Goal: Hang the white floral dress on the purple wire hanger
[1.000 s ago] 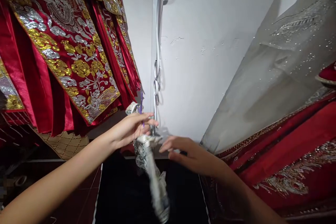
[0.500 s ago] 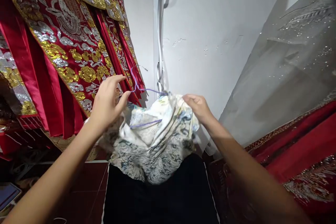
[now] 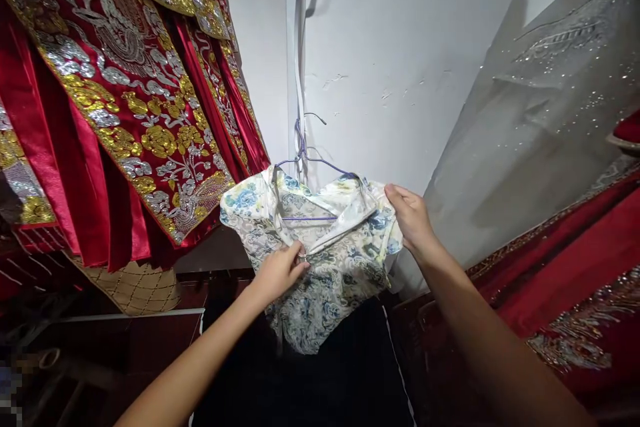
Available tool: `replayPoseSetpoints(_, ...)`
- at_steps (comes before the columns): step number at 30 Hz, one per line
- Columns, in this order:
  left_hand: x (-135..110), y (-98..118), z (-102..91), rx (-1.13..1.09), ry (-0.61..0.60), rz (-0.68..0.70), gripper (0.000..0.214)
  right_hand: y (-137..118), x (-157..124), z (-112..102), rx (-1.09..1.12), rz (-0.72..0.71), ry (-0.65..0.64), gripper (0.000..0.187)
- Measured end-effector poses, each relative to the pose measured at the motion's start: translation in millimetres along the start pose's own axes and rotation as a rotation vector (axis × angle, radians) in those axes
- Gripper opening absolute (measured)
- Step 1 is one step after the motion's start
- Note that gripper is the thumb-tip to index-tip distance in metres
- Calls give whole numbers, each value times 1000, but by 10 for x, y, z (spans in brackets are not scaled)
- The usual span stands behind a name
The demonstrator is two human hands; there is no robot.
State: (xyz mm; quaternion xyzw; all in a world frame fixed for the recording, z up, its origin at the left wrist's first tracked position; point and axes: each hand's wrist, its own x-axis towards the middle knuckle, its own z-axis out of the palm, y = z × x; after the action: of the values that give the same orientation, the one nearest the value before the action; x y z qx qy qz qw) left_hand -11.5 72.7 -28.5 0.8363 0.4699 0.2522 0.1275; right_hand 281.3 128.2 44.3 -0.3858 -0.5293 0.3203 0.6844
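Note:
A white lace blouse point(image 3: 330, 293) with blue and yellow flowers and short sleeves hangs on a thin purple wire hanger point(image 3: 327, 163). The hanger's bottom bar shows through the open neckline, and its hook stands up above the collar. My left hand point(image 3: 279, 272) pinches the front of the blouse where the neckline meets. At the right shoulder, my right hand point(image 3: 410, 213) grips the sleeve edge between thumb and fingers. The lower part of the blouse droops over dark cloth.
Red embroidered garments point(image 3: 160, 127) with gold and silver sequins hang on the left. To the right are a sheer sparkly cover point(image 3: 530, 120) and red beaded cloth point(image 3: 590, 293). A white wall point(image 3: 380, 47) with a vertical strip stands ahead.
My left hand has moved from the hanger's left side down to the neckline. The blouse has spread out, both shoulders now over the hanger, which has swung upright. My right hand has shifted slightly right.

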Motion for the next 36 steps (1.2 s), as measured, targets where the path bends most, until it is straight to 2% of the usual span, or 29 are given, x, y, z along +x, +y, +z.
replayPoseSetpoints(3, -65, 32, 180, -93, 14, -33, 23, 21, 33, -24, -118, -85, 68, 30)
replayPoseSetpoints(5, -113, 75, 235, -141, 39, -51, 29, 14, -44, 0, -260, -233, 230, 26)
replayPoseSetpoints(8, -167, 148, 261, -163, 80, -100, 32, 119, -508, 111, -421, -417, 564, 24)
replayPoseSetpoints(9, -181, 174, 262, -171, 79, -105, 31, 203, -742, 172, -423, -393, 606, 21)
replayPoseSetpoints(10, -192, 201, 260, -178, 70, -98, 29, 310, -991, 243, -410, -322, 563, 16)
replayPoseSetpoints(11, -202, 228, 257, -180, 59, -77, 27, 435, -1232, 321, -398, -232, 406, 14)
replayPoseSetpoints(12, -210, 255, 252, -175, 50, -49, 25, 565, -1448, 403, -388, -143, 181, 13)
replayPoseSetpoints(13, -218, 278, 245, -161, 46, -19, 23, 691, -1623, 482, -378, -91, 39, 16)
replayPoseSetpoints(15, -230, 310, 228, -118, 49, 28, 23, 887, -1821, 616, -384, -69, -97, 24)
replayPoseSetpoints(18, -239, 311, 207, -79, 51, 65, 21, 975, -1809, 726, -426, -36, -116, 19)
replayPoseSetpoints(20, -239, 285, 212, -82, 70, 81, 21, 929, -1736, 753, -435, -5, -136, 12)
replayPoseSetpoints(22, -238, 253, 228, -108, 124, 114, 22, 857, -1705, 763, -412, -3, -144, 15)
replayPoseSetpoints(25, -214, 213, 214, -128, 215, 260, 32, 768, -1760, 764, -361, -8, -113, 18)
replayPoseSetpoints(27, -151, 191, 122, -79, 229, 394, 37, 724, -1813, 762, -335, 5, -118, 18)
replayPoseSetpoints(30, 81, 158, -177, 66, 214, 541, 36, 658, -1855, 770, -344, 65, -186, 19)
replayPoseSetpoints(32, 334, 134, -452, 139, 210, 613, 30, 614, -1865, 783, -347, 104, -232, 20)
replayPoseSetpoints(36, 912, 83, -1029, 131, 237, 727, 22, 561, -1903, 795, -308, 106, -254, 23)
